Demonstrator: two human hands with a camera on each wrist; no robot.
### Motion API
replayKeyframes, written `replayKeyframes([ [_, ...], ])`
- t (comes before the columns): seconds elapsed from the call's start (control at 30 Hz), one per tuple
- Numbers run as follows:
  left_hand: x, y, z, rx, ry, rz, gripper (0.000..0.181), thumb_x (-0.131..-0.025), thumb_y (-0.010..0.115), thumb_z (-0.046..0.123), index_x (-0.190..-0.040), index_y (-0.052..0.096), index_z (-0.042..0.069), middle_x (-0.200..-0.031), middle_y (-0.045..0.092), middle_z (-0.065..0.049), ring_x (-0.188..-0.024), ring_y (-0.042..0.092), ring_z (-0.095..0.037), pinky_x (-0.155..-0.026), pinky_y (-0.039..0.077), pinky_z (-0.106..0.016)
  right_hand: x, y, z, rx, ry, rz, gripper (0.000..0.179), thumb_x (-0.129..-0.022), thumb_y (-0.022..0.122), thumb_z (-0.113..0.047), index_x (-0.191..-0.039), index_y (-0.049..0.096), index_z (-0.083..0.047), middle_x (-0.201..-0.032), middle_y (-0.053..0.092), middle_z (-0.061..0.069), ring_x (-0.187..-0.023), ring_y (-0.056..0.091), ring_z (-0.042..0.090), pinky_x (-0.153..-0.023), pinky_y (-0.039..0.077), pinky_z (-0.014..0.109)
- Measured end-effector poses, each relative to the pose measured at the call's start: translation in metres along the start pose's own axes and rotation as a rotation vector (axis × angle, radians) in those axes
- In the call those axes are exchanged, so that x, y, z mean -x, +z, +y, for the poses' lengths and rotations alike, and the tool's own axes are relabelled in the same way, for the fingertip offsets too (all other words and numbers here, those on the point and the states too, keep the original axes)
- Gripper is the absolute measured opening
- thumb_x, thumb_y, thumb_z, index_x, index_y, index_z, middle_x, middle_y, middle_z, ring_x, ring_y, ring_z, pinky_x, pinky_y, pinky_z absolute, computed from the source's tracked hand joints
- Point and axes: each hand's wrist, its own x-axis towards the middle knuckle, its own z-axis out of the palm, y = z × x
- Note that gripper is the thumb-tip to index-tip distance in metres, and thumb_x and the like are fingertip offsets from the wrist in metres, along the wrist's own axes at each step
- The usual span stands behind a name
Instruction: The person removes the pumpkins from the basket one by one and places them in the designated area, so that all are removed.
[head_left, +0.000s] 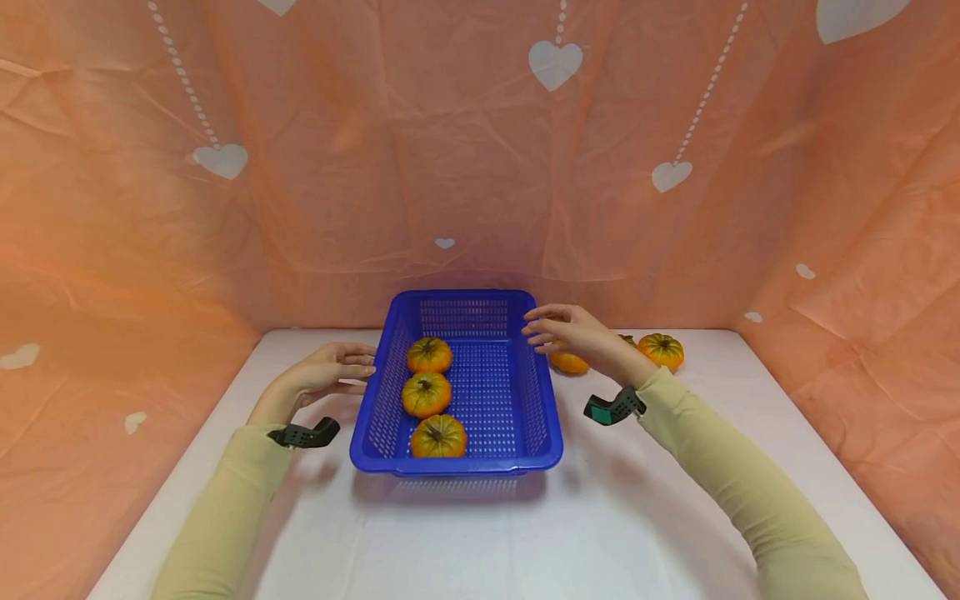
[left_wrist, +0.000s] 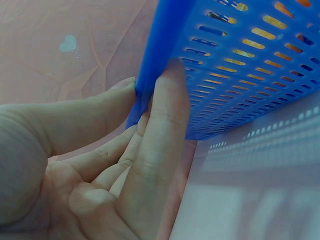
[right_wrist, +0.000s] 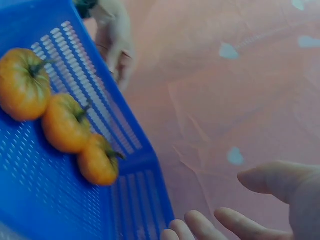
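A blue plastic basket [head_left: 480,463] with slotted walls holds three small orange pumpkins in a row along its left side: a far one [head_left: 429,356], a middle one [head_left: 426,395] and a near one [head_left: 438,437]. My left hand [head_left: 322,372] is at the basket's left wall, fingers extended. In the left wrist view, its fingertips are right at the blue rim [left_wrist: 150,65]. Above the right rim, my right hand [head_left: 573,335] has its fingers spread and holds nothing. The right wrist view shows its thumb [right_wrist: 270,180] apart from the fingers.
Beyond the right hand, more pumpkins lie on the white table [head_left: 480,550]: one [head_left: 570,364] partly hidden by the hand, another [head_left: 661,351] farther right, and a sliver of a third [head_left: 627,340] between them. Orange cloth [head_left: 480,200] with white hearts surrounds the table's back and sides.
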Motion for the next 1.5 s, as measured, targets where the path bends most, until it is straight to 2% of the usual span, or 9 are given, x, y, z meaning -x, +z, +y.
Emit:
replayKeyframes([
  [0.17, 0.0, 0.0, 0.0, 0.0, 0.01, -0.003, 0.056, -0.097, 0.055, 0.005, -0.14, 0.027, -0.016, -0.132, 0.045, -0.032, -0.102, 0.062, -0.023, -0.086, 0.052, -0.04, -0.008, 0.023, 0.0, -0.011, 0.01, -0.079, 0.039, -0.098, 0.053, -0.011, -0.131, 0.047, 0.009, -0.123, 0.054, 0.03, -0.103, 0.062, 0.032, -0.095, 0.046, 0.047],
  [0.4, -0.002, 0.0, 0.001, -0.006, -0.008, 0.021, 0.056, -0.096, 0.057, 0.007, -0.14, 0.03, -0.013, -0.132, 0.047, -0.03, -0.104, 0.061, -0.025, -0.086, 0.052, -0.04, -0.016, 0.046, 0.006, 0.021, 0.053, -0.19, 0.036, -0.099, 0.053, -0.015, -0.128, 0.05, 0.005, -0.12, 0.059, 0.022, -0.104, 0.061, 0.03, -0.093, 0.048, 0.044],
  [0.67, 0.0, 0.001, 0.001, -0.012, -0.003, 0.019, 0.057, -0.096, 0.057, 0.007, -0.141, 0.029, -0.015, -0.132, 0.048, -0.03, -0.102, 0.061, -0.023, -0.086, 0.053, -0.04, -0.024, 0.072, 0.01, 0.051, 0.119, -0.292, 0.037, -0.097, 0.056, -0.017, -0.128, 0.053, 0.004, -0.122, 0.058, 0.023, -0.112, 0.056, 0.039, -0.094, 0.048, 0.046],
  [0.8, 0.0, 0.001, 0.001, 0.0, -0.004, 0.018, 0.057, -0.096, 0.057, 0.006, -0.14, 0.029, -0.015, -0.131, 0.047, -0.03, -0.102, 0.062, -0.022, -0.086, 0.053, -0.039, -0.027, 0.081, 0.014, 0.09, 0.15, -0.336, 0.041, -0.096, 0.057, -0.018, -0.129, 0.052, 0.006, -0.123, 0.057, 0.024, -0.112, 0.055, 0.04, -0.093, 0.048, 0.045],
  [1.0, 0.0, 0.001, 0.0, 0.014, -0.003, 0.015, 0.055, -0.096, 0.057, 0.005, -0.14, 0.03, -0.015, -0.129, 0.049, -0.03, -0.1, 0.063, -0.022, -0.085, 0.053, -0.04, -0.029, 0.091, 0.018, 0.137, 0.189, -0.395, 0.045, -0.095, 0.058, -0.02, -0.131, 0.052, 0.006, -0.122, 0.058, 0.023, -0.111, 0.056, 0.039, -0.09, 0.051, 0.041],
  [1.23, 0.0, 0.0, -0.001, 0.006, 0.008, 0.011, 0.055, -0.096, 0.055, 0.004, -0.14, 0.029, -0.016, -0.131, 0.047, -0.031, -0.101, 0.062, -0.023, -0.085, 0.053, -0.041, -0.03, 0.094, 0.017, 0.122, 0.221, -0.402, 0.044, -0.097, 0.056, -0.022, -0.131, 0.053, 0.005, -0.123, 0.057, 0.023, -0.113, 0.055, 0.038, -0.091, 0.05, 0.042],
  [1.5, 0.0, 0.0, -0.001, 0.002, 0.003, 0.016, 0.055, -0.096, 0.056, 0.007, -0.14, 0.03, -0.014, -0.13, 0.049, -0.029, -0.102, 0.062, -0.025, -0.086, 0.053, -0.041, -0.034, 0.1, 0.024, 0.152, 0.239, -0.433, 0.04, -0.095, 0.058, -0.022, -0.124, 0.059, 0.006, -0.112, 0.063, 0.017, -0.105, 0.06, 0.033, -0.089, 0.051, 0.044],
])
